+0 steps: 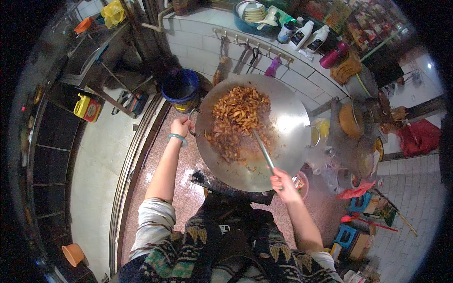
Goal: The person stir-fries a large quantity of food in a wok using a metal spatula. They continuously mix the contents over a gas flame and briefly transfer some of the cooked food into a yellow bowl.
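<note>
A large metal wok (283,148) sits before me, its bowl holding a heap of brown, glossy cooked food pieces (244,106) towards the far left side. My left hand (181,126) grips the wok's left loop handle (192,122); a pale green bangle (178,139) circles that wrist. In my right hand (283,182) is the handle of a long metal spatula (263,150), slanting up and left into the food. The spatula's far end is hidden in the heap. On the wok's right side, the other loop handle (315,137) is untouched.
A blue bucket (180,90) stands beyond my left hand. Tools hang from a hook rail (254,44) on the tiled wall behind the wok. Bottles (300,35) and a basin of dishes (247,24) line the ledge above. A pink bowl (302,184) is partly hidden near my right wrist.
</note>
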Demonstrator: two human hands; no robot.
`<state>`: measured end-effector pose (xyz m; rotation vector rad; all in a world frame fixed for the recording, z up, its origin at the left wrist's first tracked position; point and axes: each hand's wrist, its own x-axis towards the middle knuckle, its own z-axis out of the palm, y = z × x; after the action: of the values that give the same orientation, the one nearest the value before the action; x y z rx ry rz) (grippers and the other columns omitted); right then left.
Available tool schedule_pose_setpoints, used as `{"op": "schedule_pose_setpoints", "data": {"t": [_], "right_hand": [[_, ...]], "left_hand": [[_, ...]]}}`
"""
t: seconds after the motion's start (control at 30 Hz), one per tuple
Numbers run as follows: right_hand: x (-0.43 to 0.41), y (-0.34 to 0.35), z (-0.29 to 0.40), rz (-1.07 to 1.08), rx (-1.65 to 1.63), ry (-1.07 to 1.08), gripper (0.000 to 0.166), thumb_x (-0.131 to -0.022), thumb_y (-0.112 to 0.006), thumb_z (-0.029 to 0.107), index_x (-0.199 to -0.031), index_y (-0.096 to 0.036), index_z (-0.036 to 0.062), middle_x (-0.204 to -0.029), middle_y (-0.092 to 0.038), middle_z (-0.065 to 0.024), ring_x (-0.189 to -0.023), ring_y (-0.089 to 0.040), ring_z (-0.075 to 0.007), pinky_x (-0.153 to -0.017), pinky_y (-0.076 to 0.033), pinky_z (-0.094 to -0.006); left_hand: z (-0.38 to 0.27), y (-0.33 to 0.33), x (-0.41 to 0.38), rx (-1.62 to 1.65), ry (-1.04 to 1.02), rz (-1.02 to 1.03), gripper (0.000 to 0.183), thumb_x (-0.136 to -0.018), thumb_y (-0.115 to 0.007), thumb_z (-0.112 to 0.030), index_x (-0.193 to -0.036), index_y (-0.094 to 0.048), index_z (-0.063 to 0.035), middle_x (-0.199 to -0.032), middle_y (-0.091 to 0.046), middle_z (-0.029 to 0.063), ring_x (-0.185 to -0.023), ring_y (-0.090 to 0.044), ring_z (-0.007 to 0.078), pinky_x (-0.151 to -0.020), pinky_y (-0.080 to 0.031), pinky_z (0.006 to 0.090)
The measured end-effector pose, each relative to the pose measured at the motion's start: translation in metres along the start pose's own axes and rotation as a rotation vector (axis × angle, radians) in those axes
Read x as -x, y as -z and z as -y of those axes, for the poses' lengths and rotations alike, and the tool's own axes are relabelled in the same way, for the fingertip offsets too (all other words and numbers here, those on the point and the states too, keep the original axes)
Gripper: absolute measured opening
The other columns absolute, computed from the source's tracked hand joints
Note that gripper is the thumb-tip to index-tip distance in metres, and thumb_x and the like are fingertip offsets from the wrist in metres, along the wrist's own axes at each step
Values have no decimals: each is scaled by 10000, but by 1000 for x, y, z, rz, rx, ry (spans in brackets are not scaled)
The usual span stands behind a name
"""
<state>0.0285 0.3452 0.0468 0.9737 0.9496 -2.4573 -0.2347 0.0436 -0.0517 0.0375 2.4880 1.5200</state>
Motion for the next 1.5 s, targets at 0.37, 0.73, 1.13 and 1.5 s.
{"op": "schedule_pose_setpoints", "data": {"t": [0.37,0.73,1.13,1.5], "right_hand": [[146,-13,65,-363,670,-271,216,-775,-447,204,-905,-477,35,-462,-365,24,-308,-288,-32,-268,-219,-176],[150,12,41,-441,2093,198,210,-694,-475,94,-890,-481,17,-496,-415,-100,-473,-476,-180,-488,-399,-323],[69,-49,-16,-154,890,-320,176,-781,-437,218,-921,-456,114,-476,-305,52,-344,-261,-32,-298,-204,-167],[88,-18,23,58,-364,-319,299,-806,-377,164,-1039,-392,-23,-482,-307,45,-317,-261,-22,-261,-214,-152]], "left_hand": [[-36,0,3,-101,-16,-35,126,-689,-494,-77,-759,-570,-4,-599,-575,54,-560,-518,101,-532,-397,238],[-48,2,1,84,-45,-4,170,-706,-479,-25,-846,-531,58,-673,-578,91,-612,-548,118,-578,-411,228],[-27,3,-11,38,-37,54,149,-696,-500,-71,-802,-566,11,-609,-577,58,-593,-543,108,-560,-402,220],[-56,4,5,-75,-95,-32,142,-706,-487,-71,-792,-563,13,-629,-583,75,-600,-555,115,-565,-412,232]]}}
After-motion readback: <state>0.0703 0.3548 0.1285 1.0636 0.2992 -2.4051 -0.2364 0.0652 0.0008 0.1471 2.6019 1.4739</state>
